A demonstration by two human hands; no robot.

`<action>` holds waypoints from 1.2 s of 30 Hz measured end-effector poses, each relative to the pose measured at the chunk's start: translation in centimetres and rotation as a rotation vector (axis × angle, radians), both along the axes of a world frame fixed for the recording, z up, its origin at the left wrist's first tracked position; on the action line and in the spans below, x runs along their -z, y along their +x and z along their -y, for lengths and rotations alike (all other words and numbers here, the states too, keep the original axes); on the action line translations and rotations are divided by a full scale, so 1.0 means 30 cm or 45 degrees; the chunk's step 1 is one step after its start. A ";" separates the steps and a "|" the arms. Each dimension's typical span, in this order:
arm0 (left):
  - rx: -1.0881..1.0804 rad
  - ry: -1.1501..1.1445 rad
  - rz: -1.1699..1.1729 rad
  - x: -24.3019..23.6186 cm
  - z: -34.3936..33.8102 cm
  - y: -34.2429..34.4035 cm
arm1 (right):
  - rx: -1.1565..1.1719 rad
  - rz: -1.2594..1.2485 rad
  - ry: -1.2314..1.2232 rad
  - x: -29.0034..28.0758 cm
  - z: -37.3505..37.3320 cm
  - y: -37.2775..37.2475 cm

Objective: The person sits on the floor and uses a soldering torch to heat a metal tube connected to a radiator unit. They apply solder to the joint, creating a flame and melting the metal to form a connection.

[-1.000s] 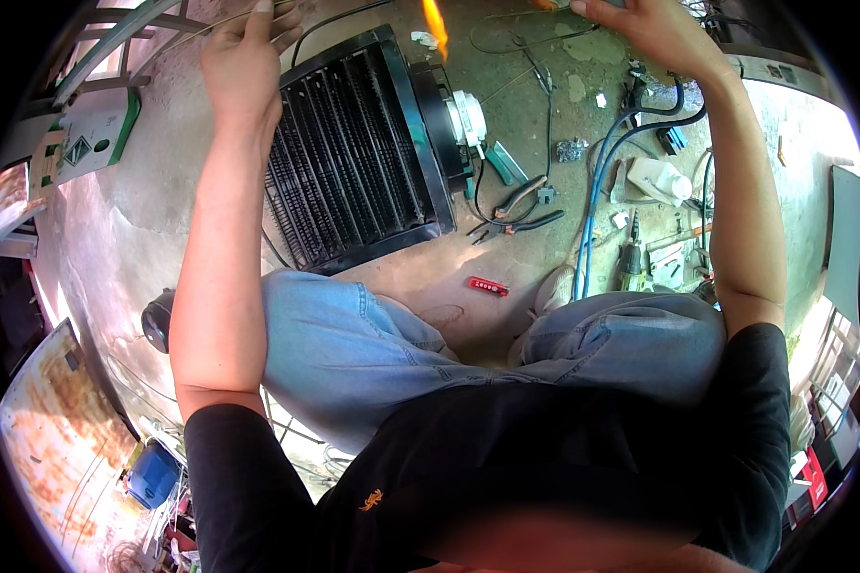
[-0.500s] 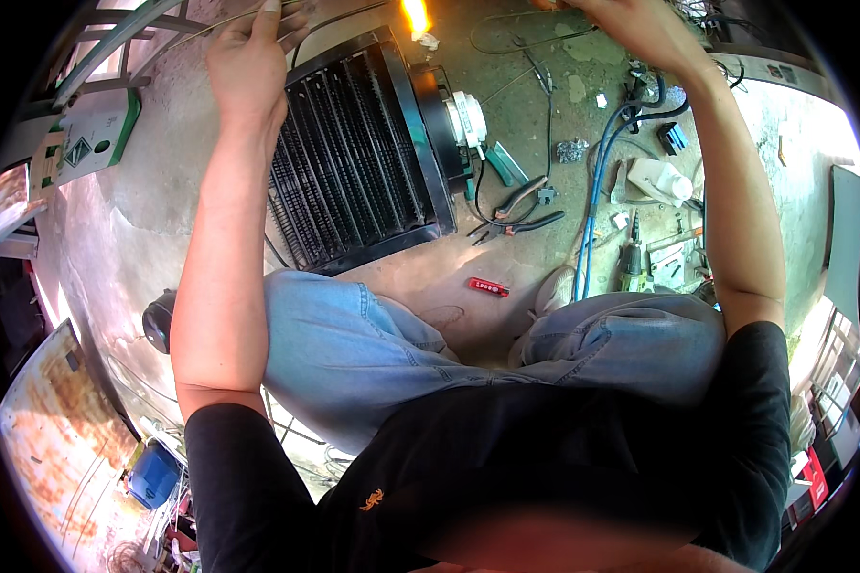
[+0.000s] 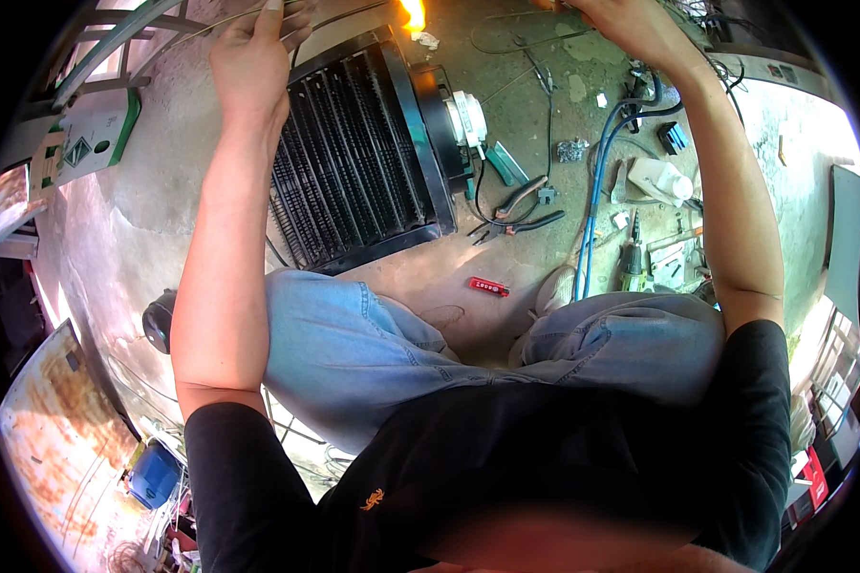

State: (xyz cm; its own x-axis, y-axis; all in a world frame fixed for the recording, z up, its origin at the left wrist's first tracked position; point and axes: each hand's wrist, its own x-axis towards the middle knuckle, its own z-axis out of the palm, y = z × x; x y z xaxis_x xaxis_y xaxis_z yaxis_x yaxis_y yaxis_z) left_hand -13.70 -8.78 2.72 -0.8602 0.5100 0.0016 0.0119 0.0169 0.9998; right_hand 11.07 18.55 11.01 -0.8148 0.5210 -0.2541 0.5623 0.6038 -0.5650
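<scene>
At the upper left, my left hand [image 3: 250, 65] pinches a thin rod [image 3: 199, 32] that slants past its fingertips. My right hand [image 3: 631, 27] reaches up to the top edge, where its fingers are mostly cut off; what they grip lies out of view. Between the hands burns a bright orange flame [image 3: 413, 13], its upper part outside the picture. Below it stands a black finned condenser unit [image 3: 358, 158] in a dark frame, near my left forearm. A white motor-like part [image 3: 466, 120] is fixed to its right side.
Pliers [image 3: 524, 225] and a red box-like piece [image 3: 488, 286] lie on the floor before my knees. Blue hoses [image 3: 597, 181] run along the right, beside a white bottle [image 3: 661, 181] and a screwdriver-like tool [image 3: 632, 256]. A green-and-white carton [image 3: 91, 138] stands left.
My right hand and forearm have shifted slightly up and left. My left hand has barely moved, and the flame looks slightly smaller.
</scene>
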 end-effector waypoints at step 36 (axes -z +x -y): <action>-0.058 -0.011 0.034 -0.007 -0.001 -0.030 | -0.163 0.160 0.089 -0.245 -0.093 0.059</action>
